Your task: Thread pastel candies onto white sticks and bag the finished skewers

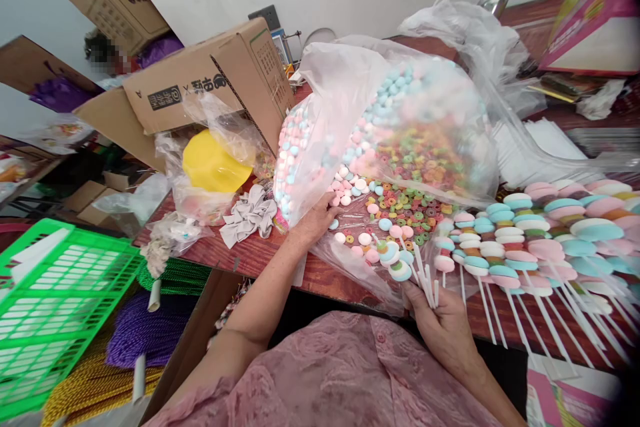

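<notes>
My left hand (315,220) reaches into the mouth of a big clear plastic bag (400,113) full of pastel disc candies and coloured ring candies, fingers curled over loose candies (395,210) spilled on the table. My right hand (437,313) grips a bunch of white sticks (425,277); one stick carries a few stacked pastel discs (393,257). To the right lie rows of finished candy skewers (530,240), sticks pointing toward me.
A cardboard box (215,80) and a bag with a yellow object (213,160) sit at the left of the wooden table (325,277). A green plastic crate (55,307) and rope spools (140,327) stand lower left. Another person is partly seen far left.
</notes>
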The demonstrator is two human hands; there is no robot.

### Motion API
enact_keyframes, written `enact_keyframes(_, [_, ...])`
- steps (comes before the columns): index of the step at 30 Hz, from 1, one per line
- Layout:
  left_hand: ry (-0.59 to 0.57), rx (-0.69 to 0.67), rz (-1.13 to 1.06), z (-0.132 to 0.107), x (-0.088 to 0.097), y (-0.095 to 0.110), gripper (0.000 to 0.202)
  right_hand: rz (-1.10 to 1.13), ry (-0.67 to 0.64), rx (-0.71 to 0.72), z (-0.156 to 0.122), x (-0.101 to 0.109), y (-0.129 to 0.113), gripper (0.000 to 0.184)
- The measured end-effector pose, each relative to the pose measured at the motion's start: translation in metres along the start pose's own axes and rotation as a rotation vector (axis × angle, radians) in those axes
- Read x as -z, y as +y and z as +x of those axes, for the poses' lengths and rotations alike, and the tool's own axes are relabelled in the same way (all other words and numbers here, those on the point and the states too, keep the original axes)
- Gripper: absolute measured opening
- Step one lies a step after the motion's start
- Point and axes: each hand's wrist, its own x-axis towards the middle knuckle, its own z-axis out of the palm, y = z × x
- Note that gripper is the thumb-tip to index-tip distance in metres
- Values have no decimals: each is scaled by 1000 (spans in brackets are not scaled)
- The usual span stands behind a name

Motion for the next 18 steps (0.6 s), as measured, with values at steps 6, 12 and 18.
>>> enact_keyframes(6, [-16, 78, 94, 5, 3, 10, 38, -14, -30, -26, -3, 0, 5, 22])
enact_keyframes(12, [-53, -61, 205, 3, 10, 12, 42, -34, -46, -27, -2, 1, 3, 28])
enact_keyframes(18, [-116, -134, 171, 1, 15, 5, 29, -48, -54, -20, -1, 1, 3, 27])
